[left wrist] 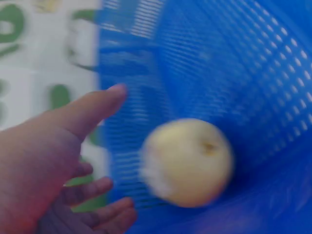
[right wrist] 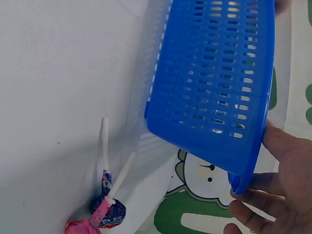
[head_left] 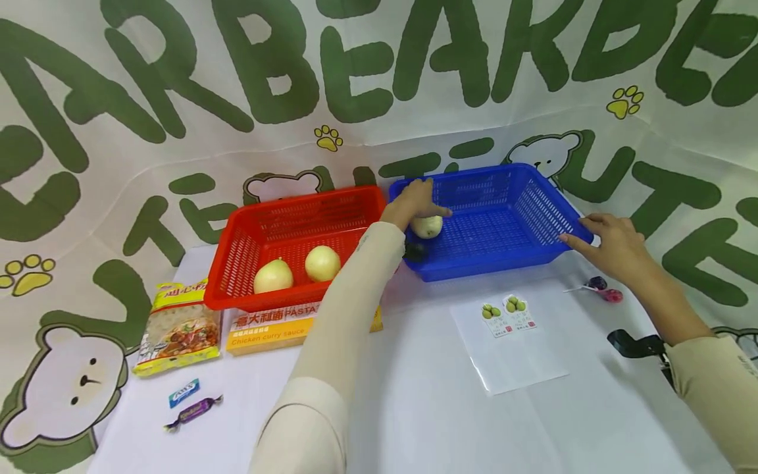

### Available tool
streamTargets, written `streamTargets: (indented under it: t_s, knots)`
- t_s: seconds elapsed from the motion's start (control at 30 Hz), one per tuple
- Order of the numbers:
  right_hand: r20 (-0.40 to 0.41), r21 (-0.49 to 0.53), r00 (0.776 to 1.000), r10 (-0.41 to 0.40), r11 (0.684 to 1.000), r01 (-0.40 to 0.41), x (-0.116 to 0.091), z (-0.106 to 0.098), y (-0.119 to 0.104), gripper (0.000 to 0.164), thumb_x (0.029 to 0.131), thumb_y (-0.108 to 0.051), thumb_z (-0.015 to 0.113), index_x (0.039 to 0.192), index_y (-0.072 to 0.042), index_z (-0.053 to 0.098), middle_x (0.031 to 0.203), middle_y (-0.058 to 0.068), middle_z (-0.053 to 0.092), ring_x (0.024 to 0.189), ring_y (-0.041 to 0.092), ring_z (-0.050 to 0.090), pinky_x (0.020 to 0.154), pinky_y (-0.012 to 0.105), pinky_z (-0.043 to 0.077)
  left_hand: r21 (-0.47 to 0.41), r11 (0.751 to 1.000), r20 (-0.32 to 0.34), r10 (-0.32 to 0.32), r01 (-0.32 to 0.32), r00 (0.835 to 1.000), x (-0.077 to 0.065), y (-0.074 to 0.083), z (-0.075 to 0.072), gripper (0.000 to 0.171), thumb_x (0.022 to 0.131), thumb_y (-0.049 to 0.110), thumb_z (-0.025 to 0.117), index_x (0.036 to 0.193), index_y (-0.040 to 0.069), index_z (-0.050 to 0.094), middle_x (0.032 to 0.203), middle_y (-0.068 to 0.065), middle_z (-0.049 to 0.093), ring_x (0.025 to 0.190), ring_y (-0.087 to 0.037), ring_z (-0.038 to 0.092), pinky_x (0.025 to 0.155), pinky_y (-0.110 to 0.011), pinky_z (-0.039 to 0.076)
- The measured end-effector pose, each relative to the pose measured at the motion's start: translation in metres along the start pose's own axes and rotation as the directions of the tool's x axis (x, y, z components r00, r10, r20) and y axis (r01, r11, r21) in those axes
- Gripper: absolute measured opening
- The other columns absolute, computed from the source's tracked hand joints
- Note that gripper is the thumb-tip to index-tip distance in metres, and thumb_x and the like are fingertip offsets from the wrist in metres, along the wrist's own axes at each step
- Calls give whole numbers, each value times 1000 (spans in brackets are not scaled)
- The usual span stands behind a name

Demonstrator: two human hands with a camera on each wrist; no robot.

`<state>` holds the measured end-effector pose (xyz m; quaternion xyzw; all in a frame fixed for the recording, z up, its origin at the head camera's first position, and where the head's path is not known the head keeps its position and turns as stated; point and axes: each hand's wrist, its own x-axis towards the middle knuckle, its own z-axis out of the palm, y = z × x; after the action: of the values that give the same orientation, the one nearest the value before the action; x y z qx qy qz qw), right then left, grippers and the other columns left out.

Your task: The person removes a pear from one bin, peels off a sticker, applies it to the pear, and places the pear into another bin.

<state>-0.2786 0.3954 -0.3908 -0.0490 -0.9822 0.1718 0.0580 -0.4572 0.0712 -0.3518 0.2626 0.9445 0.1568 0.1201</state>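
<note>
- On my feeds, the left hand (head_left: 419, 199) is spread, thumb apart from the fingers, over the left end of the blue basket (head_left: 497, 227); the left wrist view shows a gap between it and the pear (left wrist: 190, 163).
- That pear sits inside the blue basket, towards its left end, away from the right-hand wall.
- The right hand (head_left: 616, 247) pinches the basket's rim at the front right corner, thumb and fingertips on either side.
- The blue basket stands along the desk's back edge towards the right corner; the red basket (head_left: 320, 214), holding two more pears (head_left: 274, 275), stands just left of it.
- I judge the step in hand to be placing the pear while steadying the basket. To do it well, I would hold that corner lightly, since pulling could tip the basket or start the pear rolling.
- I would keep the left fingers wide and lift them clear over the rim so they don't knock the pear.
- I would also keep the right wrist off the lollipops (head_left: 612, 295) lying near the desk's right edge, just in front of the held corner.
</note>
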Motion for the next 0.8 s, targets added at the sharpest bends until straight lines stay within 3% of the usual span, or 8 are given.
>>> streamTargets:
  t_s: [0.07,0.13,0.2,0.27,0.4,0.57,0.7,0.8]
  knots:
    - [-1,4,1000,-5,1000,5,0,2,-1,77,100,-50,54,139,16,44,142,39,31,129,60,23,92,73,24,-72,994,-103,79,-87,992,-22,-9,-11,80,95,45,64,155,3,30,153,-17,41,140,-30,40,113,-40,36]
    - [2,11,1000,-6,1000,6,1,2,-1,78,100,-51,53,140,15,43,143,39,30,130,60,22,92,74,23,-160,975,-204,117,-151,972,-56,-20,-22,68,97,39,63,153,7,39,147,-12,49,133,-27,48,108,-37,42]
    - [1,18,1000,-8,1000,8,2,1,-1,78,100,-51,51,140,15,42,142,40,30,132,61,21,93,74,22,-202,961,-303,122,-189,945,-95,-38,-31,60,97,37,63,149,12,46,143,-6,53,129,-23,50,106,-37,44]
    - [3,27,1000,-1,1000,1,3,1,0,78,101,-52,51,140,15,42,143,40,29,134,61,18,94,75,21,-218,958,-382,94,-188,920,-136,-60,-36,57,96,37,64,147,16,49,143,-3,52,130,-22,47,107,-40,41]
    - [10,11,1000,15,1000,-15,4,-4,3,79,102,-53,47,140,16,40,142,41,28,135,63,15,95,75,19,-224,966,-503,-1,-130,864,-201,-112,-37,54,95,35,65,145,17,52,145,-5,49,134,-27,41,110,-51,35]
    - [22,-31,1000,14,999,-14,7,-7,2,80,102,-55,43,140,16,39,142,41,27,134,63,15,95,75,20,-259,966,-591,-162,5,790,-253,-173,-25,52,94,31,66,143,14,55,147,-11,47,133,-34,41,107,-60,35]
    - [12,-86,1000,25,996,-24,7,-8,-8,82,101,-59,42,137,15,42,140,41,29,132,62,18,95,75,18,-278,949,-564,-289,152,774,-282,-207,-16,57,95,36,64,147,18,50,152,-12,42,138,-36,34,106,-65,35]
    - [-40,-98,999,2,995,-6,4,-9,-28,79,101,-58,45,137,13,46,142,39,32,134,60,18,99,76,14,-292,931,-518,-347,220,782,-301,-224,-12,62,95,38,63,151,19,46,155,-13,37,139,-37,31,101,-66,39]
